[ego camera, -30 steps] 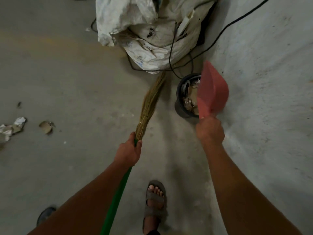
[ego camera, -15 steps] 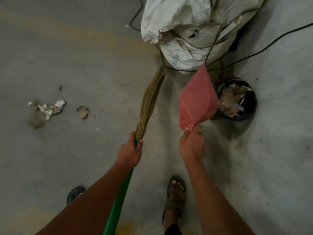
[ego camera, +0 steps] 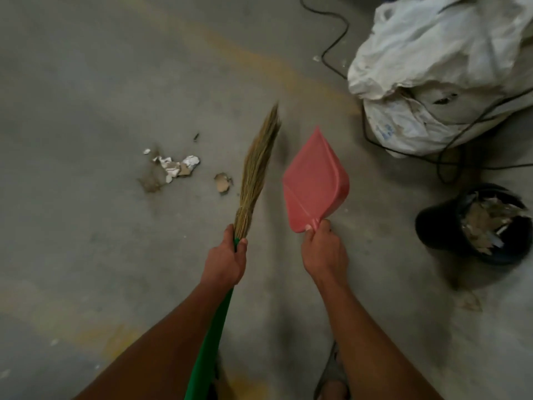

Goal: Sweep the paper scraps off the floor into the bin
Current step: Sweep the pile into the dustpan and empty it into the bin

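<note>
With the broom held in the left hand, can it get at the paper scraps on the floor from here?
Probably yes. The left hand grips the broom, whose bristles hang just right of the paper scraps. Only bare floor lies between them. The dustpan sits on the other side.

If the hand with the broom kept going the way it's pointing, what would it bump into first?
Probably nothing soon. The left hand points along the broom, up and slightly right over bare floor. The paper scraps lie left of that line, though depth is hard to judge.

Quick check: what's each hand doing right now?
Left hand: grips the broom at its green handle.
Right hand: grips the red dustpan by its handle.
</note>
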Motion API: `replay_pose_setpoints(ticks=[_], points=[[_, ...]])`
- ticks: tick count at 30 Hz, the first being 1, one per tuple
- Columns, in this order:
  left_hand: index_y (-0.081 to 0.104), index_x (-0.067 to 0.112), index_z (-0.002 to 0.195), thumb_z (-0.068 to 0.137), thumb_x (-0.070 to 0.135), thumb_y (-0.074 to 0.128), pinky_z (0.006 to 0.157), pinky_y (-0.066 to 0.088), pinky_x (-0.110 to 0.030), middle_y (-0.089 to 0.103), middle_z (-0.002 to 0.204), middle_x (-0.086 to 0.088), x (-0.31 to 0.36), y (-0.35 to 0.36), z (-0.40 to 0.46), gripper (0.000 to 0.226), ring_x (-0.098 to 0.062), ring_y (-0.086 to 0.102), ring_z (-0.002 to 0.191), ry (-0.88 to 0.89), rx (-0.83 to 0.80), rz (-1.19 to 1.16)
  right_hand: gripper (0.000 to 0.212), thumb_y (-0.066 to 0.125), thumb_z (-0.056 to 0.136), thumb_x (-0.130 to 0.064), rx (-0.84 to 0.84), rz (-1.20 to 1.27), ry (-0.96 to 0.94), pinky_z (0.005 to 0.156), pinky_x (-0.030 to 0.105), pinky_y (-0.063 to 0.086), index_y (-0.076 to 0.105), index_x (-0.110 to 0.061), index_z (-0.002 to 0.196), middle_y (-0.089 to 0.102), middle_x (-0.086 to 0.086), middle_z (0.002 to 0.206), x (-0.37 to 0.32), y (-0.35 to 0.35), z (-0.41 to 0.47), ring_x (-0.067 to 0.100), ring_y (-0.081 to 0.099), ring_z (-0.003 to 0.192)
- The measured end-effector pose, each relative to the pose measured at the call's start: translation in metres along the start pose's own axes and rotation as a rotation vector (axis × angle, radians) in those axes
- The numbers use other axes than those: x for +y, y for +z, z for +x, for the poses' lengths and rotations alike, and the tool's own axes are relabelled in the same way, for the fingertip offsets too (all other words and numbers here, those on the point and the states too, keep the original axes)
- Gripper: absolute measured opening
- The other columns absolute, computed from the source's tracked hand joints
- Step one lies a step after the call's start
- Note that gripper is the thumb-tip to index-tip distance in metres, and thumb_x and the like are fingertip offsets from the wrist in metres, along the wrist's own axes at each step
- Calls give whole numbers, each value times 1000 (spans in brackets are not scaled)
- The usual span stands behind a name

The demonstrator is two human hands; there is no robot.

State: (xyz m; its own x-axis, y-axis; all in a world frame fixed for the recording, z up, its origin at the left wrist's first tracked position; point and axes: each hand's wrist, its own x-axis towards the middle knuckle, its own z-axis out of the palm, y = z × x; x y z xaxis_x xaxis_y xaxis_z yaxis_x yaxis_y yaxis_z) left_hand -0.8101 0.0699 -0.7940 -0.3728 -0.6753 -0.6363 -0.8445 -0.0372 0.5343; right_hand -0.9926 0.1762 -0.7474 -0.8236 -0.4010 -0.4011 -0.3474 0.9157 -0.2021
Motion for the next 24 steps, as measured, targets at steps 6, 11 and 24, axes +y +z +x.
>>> replay_pose_setpoints(ticks=[6, 11, 24], points=[[22, 34, 161, 109, 53, 38, 70, 65, -50, 71, 91, -12, -53, -69, 27, 58, -31, 71, 72, -60, 54, -63, 35, 48, 108, -37, -245, 35, -25, 87, 45, 51, 57, -9, 127, 69, 25, 122, -69, 48, -1, 46, 65, 112], [24, 31, 161, 110, 50, 38, 69, 65, -49, 70, 89, -9, -89, -124, 46, 56, -28, 70, 70, -85, 103, -73, 43, 58, 104, -40, -419, -27, -15, 94, 43, 52, 58, -2, 124, 67, 29, 126, -100, 76, 15, 46, 64, 118], [15, 42, 163, 104, 64, 36, 77, 66, -51, 70, 110, -16, -113, -153, 91, 66, -34, 73, 81, -292, 223, -136, 40, 61, 104, -37, -628, -8, 25, 45, 26, 43, 68, -10, 76, 77, 12, 76, -97, 87, 94, 35, 75, 62]])
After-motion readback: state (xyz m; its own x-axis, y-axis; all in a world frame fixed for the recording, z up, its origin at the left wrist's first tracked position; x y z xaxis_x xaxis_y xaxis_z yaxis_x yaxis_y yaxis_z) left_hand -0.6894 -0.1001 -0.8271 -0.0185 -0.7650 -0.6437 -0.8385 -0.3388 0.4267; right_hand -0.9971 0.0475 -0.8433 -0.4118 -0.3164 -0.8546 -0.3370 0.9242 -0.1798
